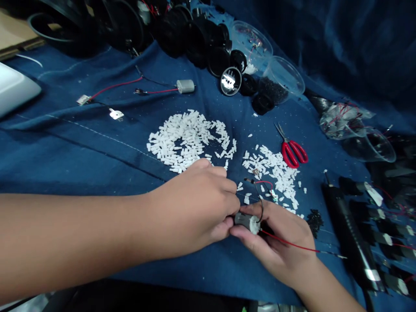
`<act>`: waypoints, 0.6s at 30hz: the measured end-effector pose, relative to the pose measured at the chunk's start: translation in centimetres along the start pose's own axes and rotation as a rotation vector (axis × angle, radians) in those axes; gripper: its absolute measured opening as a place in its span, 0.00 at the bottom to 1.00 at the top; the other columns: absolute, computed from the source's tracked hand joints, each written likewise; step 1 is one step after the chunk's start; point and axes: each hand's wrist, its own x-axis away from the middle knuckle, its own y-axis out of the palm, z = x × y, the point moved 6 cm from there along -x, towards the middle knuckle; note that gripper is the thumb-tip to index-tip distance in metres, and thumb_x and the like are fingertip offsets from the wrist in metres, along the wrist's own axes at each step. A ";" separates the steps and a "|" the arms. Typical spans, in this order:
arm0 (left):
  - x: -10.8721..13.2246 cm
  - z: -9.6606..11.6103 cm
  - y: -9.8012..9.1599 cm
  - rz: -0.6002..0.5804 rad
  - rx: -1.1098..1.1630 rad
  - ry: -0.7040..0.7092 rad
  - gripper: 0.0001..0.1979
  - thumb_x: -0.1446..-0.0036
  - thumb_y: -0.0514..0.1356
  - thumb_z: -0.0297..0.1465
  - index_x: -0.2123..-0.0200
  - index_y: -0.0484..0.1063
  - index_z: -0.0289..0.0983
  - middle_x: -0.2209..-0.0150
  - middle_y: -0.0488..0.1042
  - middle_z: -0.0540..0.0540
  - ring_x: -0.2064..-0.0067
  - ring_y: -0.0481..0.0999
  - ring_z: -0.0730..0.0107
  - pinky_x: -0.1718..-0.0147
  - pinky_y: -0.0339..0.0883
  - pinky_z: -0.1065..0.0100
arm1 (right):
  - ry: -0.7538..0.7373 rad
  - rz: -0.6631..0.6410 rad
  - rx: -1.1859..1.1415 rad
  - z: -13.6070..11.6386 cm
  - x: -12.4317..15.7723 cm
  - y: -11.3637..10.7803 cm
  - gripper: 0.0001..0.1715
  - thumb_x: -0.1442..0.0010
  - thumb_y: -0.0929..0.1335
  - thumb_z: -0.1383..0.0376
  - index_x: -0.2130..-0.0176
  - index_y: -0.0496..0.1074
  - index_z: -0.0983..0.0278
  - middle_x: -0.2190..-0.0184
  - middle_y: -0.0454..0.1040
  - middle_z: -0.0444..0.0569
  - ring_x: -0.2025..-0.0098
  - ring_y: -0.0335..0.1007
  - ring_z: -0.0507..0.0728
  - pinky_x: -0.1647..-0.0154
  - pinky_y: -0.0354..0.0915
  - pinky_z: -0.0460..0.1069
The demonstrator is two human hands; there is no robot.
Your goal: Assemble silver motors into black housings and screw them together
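Note:
Between the thumb and fingers of my right hand point(286, 238) is a small cylindrical motor point(242, 220) with a pale end cap. A red wire point(289, 243) runs from that cap to the right across the palm, and a black wire point(261, 206) curves up from it. My left hand point(201, 201) is closed, its pinched fingertips against the motor's left end; whatever they hold there is hidden. Just above lie a small green-white part point(274, 196) with a short red lead and many loose white plastic pieces point(185, 136), with a second heap point(276, 171) to the right.
Red-handled snips point(292, 151) lie beyond the right heap. Another wired motor point(185, 86) rests at upper left. Black housings point(201, 39) and clear tubs point(286, 76) line the back. A black electric screwdriver point(349, 234) and several wired black parts point(367, 212) are at right.

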 end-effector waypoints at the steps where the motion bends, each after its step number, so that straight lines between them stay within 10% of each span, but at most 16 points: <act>1: 0.0 -0.1 0.0 -0.003 0.001 -0.006 0.09 0.40 0.70 0.30 0.72 0.76 0.37 0.70 0.75 0.50 0.66 0.68 0.65 0.64 0.51 0.60 | 0.002 -0.002 0.008 0.0 0.0 0.0 0.11 0.34 0.75 0.56 0.57 0.75 0.59 0.69 0.79 0.42 0.72 0.74 0.49 0.73 0.69 0.45; 18: -0.3 -0.2 0.4 -0.012 0.025 -0.008 0.11 0.40 0.71 0.32 0.73 0.75 0.37 0.71 0.74 0.50 0.64 0.69 0.65 0.63 0.51 0.60 | -0.041 -0.016 0.001 -0.1 -0.2 0.4 0.06 0.33 0.74 0.60 0.58 0.75 0.58 0.71 0.78 0.42 0.73 0.73 0.51 0.76 0.66 0.49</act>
